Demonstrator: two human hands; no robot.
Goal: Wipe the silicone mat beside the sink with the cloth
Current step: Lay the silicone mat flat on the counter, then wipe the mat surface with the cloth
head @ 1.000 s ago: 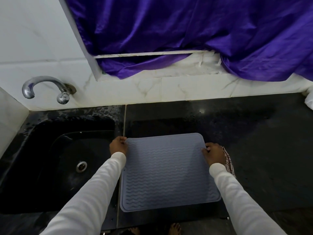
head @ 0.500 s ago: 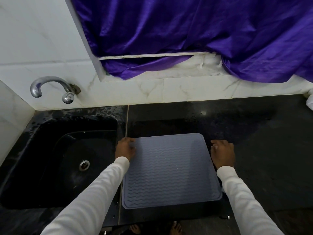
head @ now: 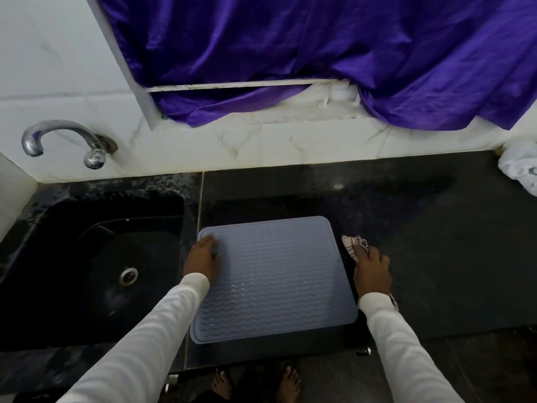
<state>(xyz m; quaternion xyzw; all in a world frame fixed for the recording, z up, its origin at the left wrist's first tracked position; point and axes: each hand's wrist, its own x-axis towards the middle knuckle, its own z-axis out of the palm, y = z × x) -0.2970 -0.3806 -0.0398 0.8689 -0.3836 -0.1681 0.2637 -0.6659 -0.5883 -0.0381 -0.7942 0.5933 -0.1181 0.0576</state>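
- Two hands work at a grey silicone mat (head: 273,274) lying flat on the dark counter (head: 421,242), just right of the black sink (head: 87,271).
- Left hand (head: 202,258) rests fingers-straight on the mat's left edge.
- Right hand (head: 372,271), beside the right edge, seems to grip a checked cloth (head: 353,245); the fingers are partly hidden.
- Far left, a chrome tap (head: 64,139) overhangs the sink.

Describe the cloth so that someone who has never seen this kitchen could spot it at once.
Start at the black sink and cross the grey silicone mat beside it. Just off the mat's right edge, on the dark counter, the right hand lies on the cloth. It is the only pale fabric with thin dark checked lines.
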